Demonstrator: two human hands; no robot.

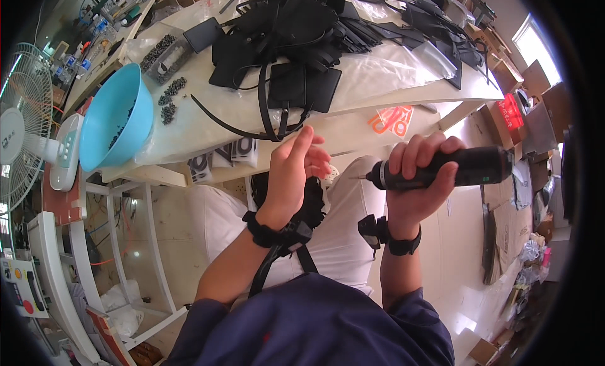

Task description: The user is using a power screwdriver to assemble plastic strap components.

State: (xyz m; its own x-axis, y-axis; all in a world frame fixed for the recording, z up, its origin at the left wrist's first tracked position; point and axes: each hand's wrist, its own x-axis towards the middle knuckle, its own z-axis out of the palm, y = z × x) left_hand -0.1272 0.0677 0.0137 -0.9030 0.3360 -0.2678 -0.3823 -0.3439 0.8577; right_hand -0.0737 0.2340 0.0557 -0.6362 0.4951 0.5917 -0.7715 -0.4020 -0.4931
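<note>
1. First, check your grip: your right hand [416, 199] is wrapped around the black power driver [469, 167], fingers over the top and thumb along the near side. It lies almost level, its thin bit [359, 177] pointing left.

2. Your left hand [290, 167] is half open with fingers loosely curled, and seems to hold nothing. Its thumb tip is close to the black strap [263, 108] at the table's front edge; whether they touch, you cannot tell from this angle.

3. Mind the line of the bit: it points toward your left hand, though well apart from it. Turn it aside before bringing the hands together, and leave the motor off until the bit is seated.

4. The black bag [305, 85] lies flat on the white table [359, 98], ahead of your left hand. Steady its strap against something firm, fingers beside the bit's path; loose leather would probably twist.

5. Small dark pieces [169, 101] sit loose left of the bag, with more in the blue bowl [94, 120]. Lift them singly with the free hand, and swing the driver clear of the strap's loop.
</note>
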